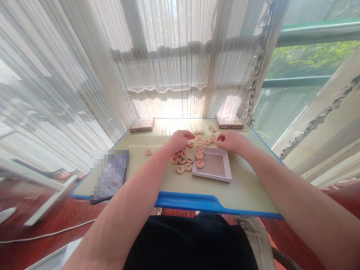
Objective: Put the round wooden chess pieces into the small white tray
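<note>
Beside the right hand (232, 141), a white tray (222, 178) holds three wooden pieces (199, 155).

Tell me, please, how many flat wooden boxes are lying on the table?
2. One box lies at the far left corner of the table; the other at the far right corner, just beyond the right hand. Nothing appears to hide a third.
</note>
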The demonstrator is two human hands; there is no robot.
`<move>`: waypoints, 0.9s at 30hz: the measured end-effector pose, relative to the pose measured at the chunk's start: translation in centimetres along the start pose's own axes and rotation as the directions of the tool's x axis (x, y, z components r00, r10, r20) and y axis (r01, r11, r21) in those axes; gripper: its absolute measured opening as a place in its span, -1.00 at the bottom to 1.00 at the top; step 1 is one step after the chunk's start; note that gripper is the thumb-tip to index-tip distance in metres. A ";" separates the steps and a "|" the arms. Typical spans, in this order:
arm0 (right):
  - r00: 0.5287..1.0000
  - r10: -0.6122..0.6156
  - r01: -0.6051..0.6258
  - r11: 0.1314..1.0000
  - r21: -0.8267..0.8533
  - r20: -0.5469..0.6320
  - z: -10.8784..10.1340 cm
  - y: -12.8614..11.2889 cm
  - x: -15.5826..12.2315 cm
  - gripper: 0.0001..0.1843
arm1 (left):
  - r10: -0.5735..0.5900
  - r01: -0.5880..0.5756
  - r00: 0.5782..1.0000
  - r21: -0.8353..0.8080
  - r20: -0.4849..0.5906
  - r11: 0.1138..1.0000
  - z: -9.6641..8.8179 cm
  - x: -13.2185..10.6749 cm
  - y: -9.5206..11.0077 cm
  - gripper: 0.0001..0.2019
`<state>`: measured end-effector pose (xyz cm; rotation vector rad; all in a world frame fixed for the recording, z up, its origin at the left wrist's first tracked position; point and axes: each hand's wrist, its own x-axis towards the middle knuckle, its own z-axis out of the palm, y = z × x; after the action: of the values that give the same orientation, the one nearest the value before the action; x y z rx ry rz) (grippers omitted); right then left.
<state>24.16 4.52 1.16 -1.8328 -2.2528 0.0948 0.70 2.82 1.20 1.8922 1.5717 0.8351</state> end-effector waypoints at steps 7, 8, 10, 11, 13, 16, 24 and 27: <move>0.999 -0.014 0.015 1.000 0.021 -0.052 -0.3 -0.4 -0.3 -0.65 | -0.114 0.158 0.980 0.278 -0.165 0.947 -2.6 0.0 -0.1 -0.74; 0.998 -0.018 0.019 1.000 0.015 -0.053 -0.3 -0.4 -0.4 -0.65 | -0.097 0.150 0.984 0.416 -0.147 0.897 -2.8 -0.3 0.4 -0.75; 0.999 -0.023 0.023 1.000 0.005 -0.046 -0.3 -0.5 -0.4 -0.67 | -0.115 0.160 0.987 0.583 -0.114 0.797 -2.9 -1.0 1.4 -0.76; 0.999 -0.023 0.023 1.000 0.004 -0.038 -0.3 -0.5 -0.4 -0.67 | -0.135 0.144 0.989 0.625 -0.062 0.767 -3.0 -1.3 1.9 -0.74; 0.999 -0.019 0.019 1.000 0.003 -0.029 -0.5 -0.7 -0.5 -0.67 | -0.177 0.111 0.984 0.668 0.031 0.736 -3.1 -1.8 2.6 -0.74; 0.999 -0.020 0.020 1.000 -0.004 -0.027 -0.8 -1.1 -0.7 -0.68 | -0.208 0.054 0.966 0.664 0.156 0.746 -3.3 -2.2 3.2 -0.76; 0.979 -0.204 0.204 0.979 0.014 -0.024 -1.0 -2.3 -1.7 -0.77 | -0.177 0.058 0.975 0.616 0.134 0.786 -3.9 -2.1 3.1 -0.76; 0.968 -0.251 0.251 0.968 0.009 0.027 -1.0 -2.4 -1.9 -0.80 | -0.149 0.035 0.977 0.575 0.152 0.817 -4.0 -1.8 2.7 -0.75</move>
<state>22.42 2.03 2.33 -1.5359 -2.4792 0.0821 -0.76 0.62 5.64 2.1871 1.9143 0.1171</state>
